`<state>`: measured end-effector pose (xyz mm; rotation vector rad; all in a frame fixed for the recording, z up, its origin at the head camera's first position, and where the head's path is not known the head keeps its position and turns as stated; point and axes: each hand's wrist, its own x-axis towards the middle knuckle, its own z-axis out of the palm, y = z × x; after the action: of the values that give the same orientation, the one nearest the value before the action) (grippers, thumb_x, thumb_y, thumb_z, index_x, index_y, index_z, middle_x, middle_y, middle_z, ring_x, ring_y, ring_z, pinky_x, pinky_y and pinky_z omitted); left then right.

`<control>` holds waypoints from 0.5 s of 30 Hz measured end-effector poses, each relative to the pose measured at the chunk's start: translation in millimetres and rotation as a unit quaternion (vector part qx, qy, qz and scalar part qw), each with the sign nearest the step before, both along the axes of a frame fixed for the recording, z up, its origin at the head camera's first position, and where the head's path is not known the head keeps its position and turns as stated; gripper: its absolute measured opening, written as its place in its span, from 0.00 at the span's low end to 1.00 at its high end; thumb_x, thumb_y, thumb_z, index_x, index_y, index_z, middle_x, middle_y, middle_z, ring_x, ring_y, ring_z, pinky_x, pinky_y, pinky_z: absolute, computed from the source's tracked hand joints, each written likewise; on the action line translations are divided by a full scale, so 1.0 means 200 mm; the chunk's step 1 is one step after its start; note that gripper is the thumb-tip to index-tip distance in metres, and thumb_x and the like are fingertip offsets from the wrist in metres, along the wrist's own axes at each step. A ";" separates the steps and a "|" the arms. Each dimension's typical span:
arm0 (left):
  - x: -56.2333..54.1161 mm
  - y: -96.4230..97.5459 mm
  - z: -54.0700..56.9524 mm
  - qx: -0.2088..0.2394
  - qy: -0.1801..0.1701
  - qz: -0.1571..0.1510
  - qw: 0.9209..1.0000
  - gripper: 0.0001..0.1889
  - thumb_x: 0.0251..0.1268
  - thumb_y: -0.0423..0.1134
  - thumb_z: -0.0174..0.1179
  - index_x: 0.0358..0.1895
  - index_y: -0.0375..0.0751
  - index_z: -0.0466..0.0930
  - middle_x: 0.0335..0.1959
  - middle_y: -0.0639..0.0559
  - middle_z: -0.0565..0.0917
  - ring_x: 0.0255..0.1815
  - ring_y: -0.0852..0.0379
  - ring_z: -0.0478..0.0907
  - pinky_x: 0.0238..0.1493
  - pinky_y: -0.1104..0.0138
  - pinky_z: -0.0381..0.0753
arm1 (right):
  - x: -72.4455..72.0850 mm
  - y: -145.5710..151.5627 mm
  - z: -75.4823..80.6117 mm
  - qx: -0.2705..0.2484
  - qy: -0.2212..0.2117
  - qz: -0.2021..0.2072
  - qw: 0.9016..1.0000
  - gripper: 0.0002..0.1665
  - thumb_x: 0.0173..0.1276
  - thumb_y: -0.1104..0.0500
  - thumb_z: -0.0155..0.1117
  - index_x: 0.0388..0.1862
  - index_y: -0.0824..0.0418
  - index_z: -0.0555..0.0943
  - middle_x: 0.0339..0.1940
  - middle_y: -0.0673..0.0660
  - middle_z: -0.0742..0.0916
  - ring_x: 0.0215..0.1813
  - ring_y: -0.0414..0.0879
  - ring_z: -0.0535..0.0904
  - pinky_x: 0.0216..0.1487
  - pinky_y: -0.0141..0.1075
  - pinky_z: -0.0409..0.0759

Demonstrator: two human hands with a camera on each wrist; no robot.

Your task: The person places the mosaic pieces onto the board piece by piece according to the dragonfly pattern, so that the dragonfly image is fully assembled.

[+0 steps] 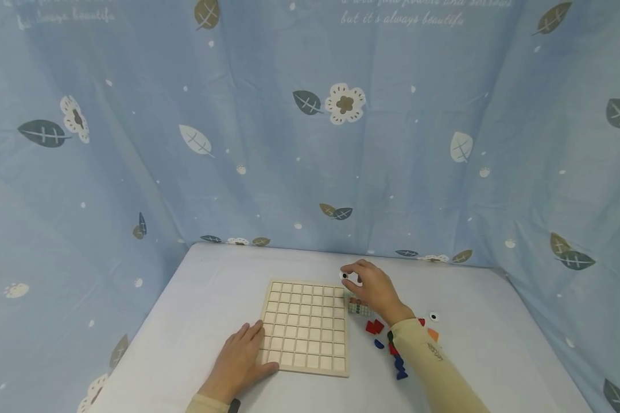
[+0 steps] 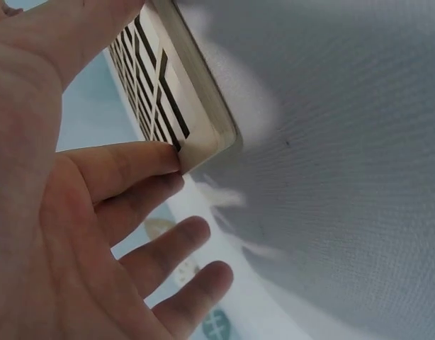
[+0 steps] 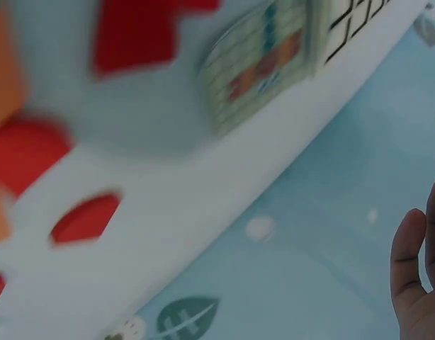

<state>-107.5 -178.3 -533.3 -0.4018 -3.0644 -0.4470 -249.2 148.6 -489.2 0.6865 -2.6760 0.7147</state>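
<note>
A wooden grid board (image 1: 347,344) with rows of square cells lies flat on the table. At its near left corner my left hand (image 1: 237,358) rests with fingers spread, fingertips at the left side and thumb along the near edge. The left wrist view has the straight fingers (image 2: 136,163) against that corner. My right hand (image 1: 376,288) pinches a small white disc with a black centre (image 1: 344,276) between thumb and forefinger, close to the board's far right corner. Only part of the right hand (image 3: 423,290) enters its wrist view, the disc hidden there.
A green checked piece with a printed pattern (image 1: 360,308) sits by the board's right side. Red pieces (image 1: 374,327), blue pieces (image 1: 400,367) and an orange piece (image 1: 433,335) lie near the right forearm. Another white disc with a black centre (image 1: 434,316) is farther right. A curtain hangs behind.
</note>
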 end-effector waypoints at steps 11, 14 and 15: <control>0.01 -0.02 -0.03 0.011 0.013 -0.006 1.000 0.48 0.54 0.63 0.71 0.67 0.26 0.72 0.71 0.35 0.71 0.70 0.30 0.68 0.68 0.40 0.69 | 0.01 -0.27 -0.06 0.010 -0.029 0.059 0.998 0.16 0.67 0.54 0.74 0.53 0.52 0.87 0.45 0.48 0.86 0.40 0.42 0.82 0.39 0.36 0.83; 0.00 -0.01 -0.02 0.004 0.011 -0.005 1.000 0.48 0.55 0.63 0.70 0.68 0.26 0.72 0.71 0.36 0.71 0.70 0.31 0.67 0.68 0.40 0.69 | 0.00 -0.31 -0.07 0.020 -0.032 0.070 0.997 0.16 0.68 0.53 0.73 0.53 0.52 0.87 0.44 0.46 0.85 0.38 0.41 0.81 0.38 0.35 0.83; 0.00 -0.01 -0.01 0.004 0.011 -0.004 1.000 0.48 0.55 0.63 0.70 0.67 0.26 0.72 0.71 0.36 0.71 0.70 0.30 0.67 0.68 0.40 0.69 | 0.00 -0.32 -0.07 0.023 -0.033 0.075 0.996 0.16 0.68 0.53 0.73 0.53 0.52 0.87 0.44 0.46 0.85 0.39 0.41 0.81 0.39 0.36 0.83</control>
<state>-107.0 -180.5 -536.2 -0.4170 -3.0406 -0.4514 -249.8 83.9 -503.3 0.8998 -2.7305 0.7284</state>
